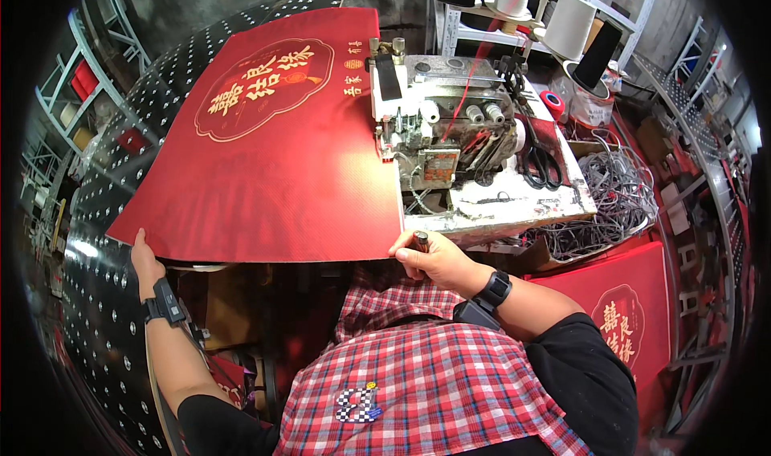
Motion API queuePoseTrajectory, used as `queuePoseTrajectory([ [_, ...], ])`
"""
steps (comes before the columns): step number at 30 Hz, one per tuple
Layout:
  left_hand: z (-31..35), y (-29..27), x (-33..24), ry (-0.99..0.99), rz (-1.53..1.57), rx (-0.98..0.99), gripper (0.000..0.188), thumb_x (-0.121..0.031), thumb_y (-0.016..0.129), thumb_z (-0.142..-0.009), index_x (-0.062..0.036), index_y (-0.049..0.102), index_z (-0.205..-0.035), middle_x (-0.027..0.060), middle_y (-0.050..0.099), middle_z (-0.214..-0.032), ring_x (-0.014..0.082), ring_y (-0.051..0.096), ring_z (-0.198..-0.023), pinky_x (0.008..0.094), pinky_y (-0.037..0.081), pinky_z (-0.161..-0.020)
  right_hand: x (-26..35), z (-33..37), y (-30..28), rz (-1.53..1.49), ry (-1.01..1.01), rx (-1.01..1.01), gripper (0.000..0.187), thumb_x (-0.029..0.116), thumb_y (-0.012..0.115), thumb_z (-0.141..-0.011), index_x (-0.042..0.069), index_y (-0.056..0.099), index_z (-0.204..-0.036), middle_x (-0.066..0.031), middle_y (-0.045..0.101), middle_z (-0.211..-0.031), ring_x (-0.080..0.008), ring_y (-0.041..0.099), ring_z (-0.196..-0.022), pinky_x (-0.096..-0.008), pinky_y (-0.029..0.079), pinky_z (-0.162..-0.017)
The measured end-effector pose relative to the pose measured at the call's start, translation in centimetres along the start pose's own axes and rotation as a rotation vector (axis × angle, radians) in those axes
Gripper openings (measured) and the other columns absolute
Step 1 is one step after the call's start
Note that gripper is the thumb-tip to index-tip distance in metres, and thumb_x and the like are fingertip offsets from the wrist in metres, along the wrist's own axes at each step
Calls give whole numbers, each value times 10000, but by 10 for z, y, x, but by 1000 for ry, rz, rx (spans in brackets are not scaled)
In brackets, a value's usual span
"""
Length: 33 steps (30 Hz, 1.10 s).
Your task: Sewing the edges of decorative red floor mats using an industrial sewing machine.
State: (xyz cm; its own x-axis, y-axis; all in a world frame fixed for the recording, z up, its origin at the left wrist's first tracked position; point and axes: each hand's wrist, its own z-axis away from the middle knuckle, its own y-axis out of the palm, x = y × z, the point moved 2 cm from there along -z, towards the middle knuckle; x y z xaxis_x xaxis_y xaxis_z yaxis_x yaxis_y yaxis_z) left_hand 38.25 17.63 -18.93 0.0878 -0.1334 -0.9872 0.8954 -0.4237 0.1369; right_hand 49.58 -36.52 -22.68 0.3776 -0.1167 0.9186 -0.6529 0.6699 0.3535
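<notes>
A large red mat (265, 191) with gold lettering and a gold-outlined emblem lies flat across the dark table. My left hand (144, 262) grips its near left corner, with fingertips on top and the rest at the edge. At the near right corner my right hand (438, 261) is closed, its thumb and forefinger by the mat's edge. A small dark cylindrical tool (420, 240) sticks up from that hand; its other end is hidden. The mat's right edge runs along an overlock sewing machine (450, 111) and passes by its lit needle area. Red thread rises from the machine.
Black-handled scissors (540, 167) lie on the machine's right side. Thread cones (570, 26) stand behind it. A box of tangled grey trimmings (608, 195) sits to the right, above more red mats (622, 295). The dark table (100, 311) has rows of shiny studs.
</notes>
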Motion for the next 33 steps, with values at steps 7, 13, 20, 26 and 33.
queuePoseTrajectory([
  [7,-73,21,11,77,-460,36,498,-364,484,-862,104,556,-1015,161,602,-1009,238,584,-882,322,437,-748,-2,-1,-12,-29,-49,-17,142,180,566,-862,39,558,-857,-2,449,-598,-80,400,-513,-220,340,-475],
  [13,-113,41,15,360,-966,-43,569,-404,467,-861,148,555,-964,217,610,-956,296,573,-892,348,404,-801,-6,-7,-16,-53,-34,-34,160,197,573,-859,38,555,-839,-2,453,-589,-80,394,-505,-220,334,-473],
  [20,-119,63,15,82,-832,2,565,-474,481,-845,79,576,-912,156,605,-832,253,588,-769,336,463,-626,-5,-12,-18,-50,-9,-61,162,203,578,-855,43,561,-835,-2,455,-580,-81,391,-499,-219,329,-472],
  [26,-58,70,-4,376,-676,78,476,-385,498,-863,65,543,-1011,137,576,-976,223,576,-807,309,459,-673,2,-18,-17,17,3,-110,158,195,551,-867,56,569,-942,-12,507,-652,-70,422,-535,-205,346,-485],
  [33,55,9,-42,531,-264,-205,466,-314,529,-861,122,542,-1027,156,595,-1001,192,565,-861,302,432,-768,22,-41,-1,134,-41,-38,412,221,421,-924,109,357,-1315,-62,556,-1095,-45,480,-597,-176,373,-506],
])
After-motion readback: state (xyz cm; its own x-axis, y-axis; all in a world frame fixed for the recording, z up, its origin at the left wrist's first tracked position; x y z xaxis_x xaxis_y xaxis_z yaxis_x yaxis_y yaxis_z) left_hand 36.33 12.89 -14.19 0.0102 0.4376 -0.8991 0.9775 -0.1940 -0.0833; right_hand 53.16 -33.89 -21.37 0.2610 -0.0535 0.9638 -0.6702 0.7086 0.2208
